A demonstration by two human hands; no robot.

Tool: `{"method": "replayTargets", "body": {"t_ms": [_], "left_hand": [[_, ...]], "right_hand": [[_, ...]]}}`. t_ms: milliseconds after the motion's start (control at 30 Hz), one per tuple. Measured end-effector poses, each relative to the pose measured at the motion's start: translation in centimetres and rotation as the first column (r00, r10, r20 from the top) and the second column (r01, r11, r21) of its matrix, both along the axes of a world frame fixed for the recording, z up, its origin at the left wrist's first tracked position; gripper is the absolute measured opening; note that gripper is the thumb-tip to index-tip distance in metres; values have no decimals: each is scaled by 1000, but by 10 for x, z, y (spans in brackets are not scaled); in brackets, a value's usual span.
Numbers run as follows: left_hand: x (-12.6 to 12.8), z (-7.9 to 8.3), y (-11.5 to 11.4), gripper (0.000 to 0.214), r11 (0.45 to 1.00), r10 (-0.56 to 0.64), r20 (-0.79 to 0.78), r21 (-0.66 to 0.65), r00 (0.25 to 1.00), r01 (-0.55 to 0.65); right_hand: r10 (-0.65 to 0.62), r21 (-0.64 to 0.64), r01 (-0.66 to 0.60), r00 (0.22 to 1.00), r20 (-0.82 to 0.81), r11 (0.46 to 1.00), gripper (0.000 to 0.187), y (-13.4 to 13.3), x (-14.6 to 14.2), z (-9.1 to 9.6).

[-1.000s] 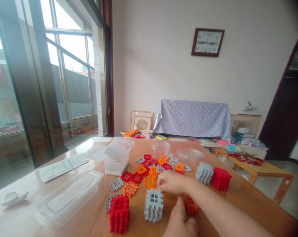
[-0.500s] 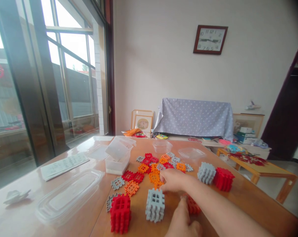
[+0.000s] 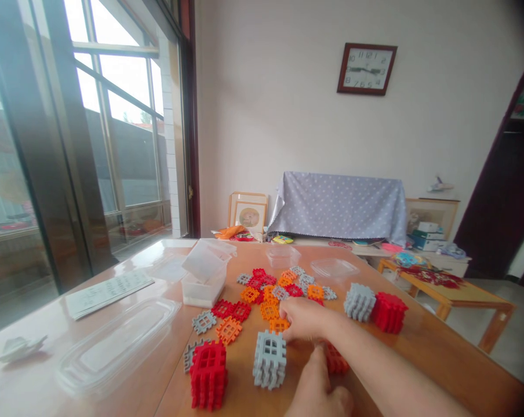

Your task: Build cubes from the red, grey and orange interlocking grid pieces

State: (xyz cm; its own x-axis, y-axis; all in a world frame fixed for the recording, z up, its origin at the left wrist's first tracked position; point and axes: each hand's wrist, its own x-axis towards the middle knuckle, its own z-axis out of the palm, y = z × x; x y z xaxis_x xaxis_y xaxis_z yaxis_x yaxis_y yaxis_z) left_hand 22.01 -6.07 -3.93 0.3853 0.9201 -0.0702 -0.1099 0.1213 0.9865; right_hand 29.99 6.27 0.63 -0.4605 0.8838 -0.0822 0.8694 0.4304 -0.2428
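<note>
My right hand point(image 3: 308, 318) reaches across the middle of the table. Its curled fingertips are at an orange interlocking window tile point(image 3: 278, 325), partly hidden by the fingers. Below it, my left hand point(image 3: 320, 385) grips the side of a stack of orange-red interlocking tiles point(image 3: 335, 358), which my right forearm partly covers. In front stand a grey tile stack point(image 3: 269, 359) and a red tile stack point(image 3: 208, 376). Loose red tiles point(image 3: 240, 311), grey tiles point(image 3: 204, 321) and orange tiles point(image 3: 229, 330) lie flat beyond. Farther right, another grey stack point(image 3: 360, 302) touches another red stack point(image 3: 390, 313).
On the left are a clear plastic lid point(image 3: 118, 347), a printed paper point(image 3: 109, 294), crumpled tissue point(image 3: 22, 348) and a translucent box point(image 3: 204, 289). A clear tub point(image 3: 283, 256) and another lid point(image 3: 335, 267) stand at the back. A low wooden table point(image 3: 453, 295) is beyond the right edge.
The view has shifted slightly. My right fingers have moved a little off the orange tile's front edge, so more of it shows. My left hand stays at the orange-red stack.
</note>
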Motion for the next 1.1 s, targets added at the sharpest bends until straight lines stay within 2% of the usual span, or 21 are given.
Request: {"method": "replayTargets", "body": {"t_ms": [133, 233, 400, 600, 733, 800, 933, 1100], "left_hand": [[2, -3, 3, 82, 1000, -7, 2, -8, 1000, 7], [1, -5, 3, 88, 999, -19, 9, -47, 1000, 20], [-1, -1, -1, 86, 998, 56, 27, -11, 998, -56], [-3, 10, -3, 71, 991, -20, 48, 137, 999, 13], [-2, 7, 0, 64, 990, -28, 3, 142, 1000, 28], [-1, 4, 2, 63, 990, -39, 4, 134, 999, 38], [0, 2, 2, 65, 993, -45, 7, 108, 999, 44], [0, 0, 2, 71, 996, -16, 23, 90, 1000, 14]], "right_hand": [[17, 30, -15, 997, -69, 999, 35, -6, 9, 7], [-13, 79, 26, 988, -154, 997, 22, -10, 22, 12], [-58, 126, 81, 983, -173, 989, 19, -12, 37, 11], [-29, 154, 48, 992, -125, 987, 38, -11, 15, 8], [-67, 184, 61, 997, 29, 981, 56, -4, -4, 10], [-92, 170, 78, 993, 74, 982, 53, -1, -9, 9], [-99, 129, 92, 994, 51, 987, 44, 1, -10, 7], [-84, 156, 89, 996, -33, 984, 49, -8, 1, 14]]}}
